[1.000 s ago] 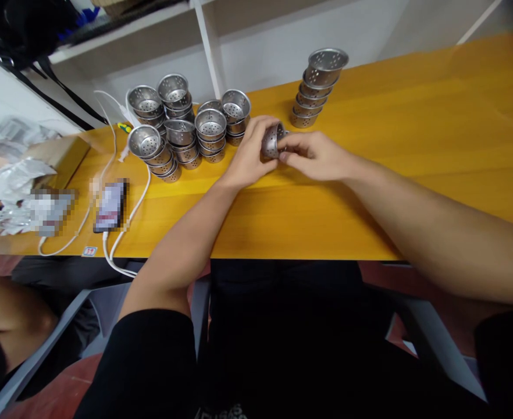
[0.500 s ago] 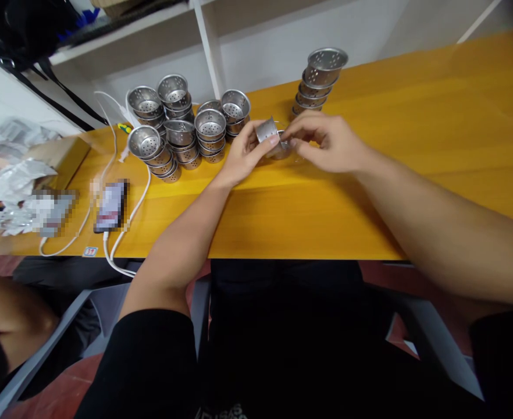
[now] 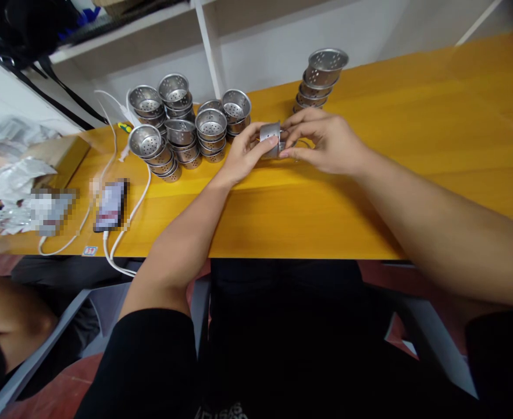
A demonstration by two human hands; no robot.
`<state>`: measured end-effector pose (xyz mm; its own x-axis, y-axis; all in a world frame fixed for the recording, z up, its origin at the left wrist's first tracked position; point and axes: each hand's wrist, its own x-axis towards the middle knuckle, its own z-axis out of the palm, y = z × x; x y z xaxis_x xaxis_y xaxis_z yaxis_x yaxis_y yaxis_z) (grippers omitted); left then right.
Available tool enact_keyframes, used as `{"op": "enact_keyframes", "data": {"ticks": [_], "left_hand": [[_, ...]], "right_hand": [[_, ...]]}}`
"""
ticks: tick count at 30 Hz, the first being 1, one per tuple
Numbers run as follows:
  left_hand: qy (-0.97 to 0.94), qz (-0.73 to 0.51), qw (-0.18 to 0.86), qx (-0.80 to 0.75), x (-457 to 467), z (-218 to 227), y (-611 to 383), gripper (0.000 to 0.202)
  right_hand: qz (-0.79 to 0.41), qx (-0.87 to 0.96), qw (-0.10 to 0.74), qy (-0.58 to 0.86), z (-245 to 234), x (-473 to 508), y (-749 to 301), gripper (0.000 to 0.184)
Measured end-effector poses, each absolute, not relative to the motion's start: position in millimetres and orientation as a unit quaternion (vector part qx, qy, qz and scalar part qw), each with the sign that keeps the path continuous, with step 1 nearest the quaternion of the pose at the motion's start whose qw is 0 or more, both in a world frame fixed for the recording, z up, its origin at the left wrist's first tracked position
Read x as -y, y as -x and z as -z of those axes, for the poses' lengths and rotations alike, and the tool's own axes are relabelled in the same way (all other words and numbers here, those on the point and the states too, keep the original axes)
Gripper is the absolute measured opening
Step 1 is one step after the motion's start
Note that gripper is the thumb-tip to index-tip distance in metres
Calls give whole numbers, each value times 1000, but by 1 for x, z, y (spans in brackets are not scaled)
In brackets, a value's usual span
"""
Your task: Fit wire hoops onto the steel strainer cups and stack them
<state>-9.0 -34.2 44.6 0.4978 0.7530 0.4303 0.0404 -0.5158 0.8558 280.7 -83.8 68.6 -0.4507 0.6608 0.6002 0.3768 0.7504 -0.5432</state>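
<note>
Just above the table, my left hand (image 3: 246, 152) is closed around a small perforated metal cup (image 3: 269, 132), its thumb on the near side. The cup lies on its side, open end toward the right. My right hand (image 3: 321, 142) pinches a second metal cup (image 3: 281, 146) directly against it; the fingers cover most of this one, and a thin curved rim shows between them. Whether one cup sits inside the other, I cannot tell. Beyond my right hand rises a leaning stack of perforated cups (image 3: 321, 75).
Several stacks of the same cups (image 3: 210, 125) stand left of my hands. Farther left are a phone (image 3: 111, 205) with white cables (image 3: 136, 212), clear plastic bags (image 3: 16, 180) and a cardboard box (image 3: 67, 157). White shelving (image 3: 260, 52) backs the wooden table (image 3: 282, 227). Another person's arm (image 3: 14, 302) is at left.
The cup in my left hand has turned from tilted to nearly level on its side. My right fingers have moved slightly left, bringing the two metal pieces together. The stacks stayed put.
</note>
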Motion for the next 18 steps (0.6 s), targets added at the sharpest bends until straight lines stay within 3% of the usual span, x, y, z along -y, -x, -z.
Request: {"op": "enact_keyframes", "data": {"ticks": [6,10,14,18], "left_hand": [[-758,-450,379,-281,22,-30,7,94],[-727,-490,374,-303,9,-14,6,96],[-726,-491,333,-347,-5,-4,7,112],[-730,-490,308,-365,-7,-3,7,113]], "right_hand": [[-143,824,428,342,-74,89,-281,39],[-62,791,452,408,-77,84,-297,41],[-48,833,306,458,-71,67,-326,35],[-65,847,164,501,-64,59,-335,22]]}}
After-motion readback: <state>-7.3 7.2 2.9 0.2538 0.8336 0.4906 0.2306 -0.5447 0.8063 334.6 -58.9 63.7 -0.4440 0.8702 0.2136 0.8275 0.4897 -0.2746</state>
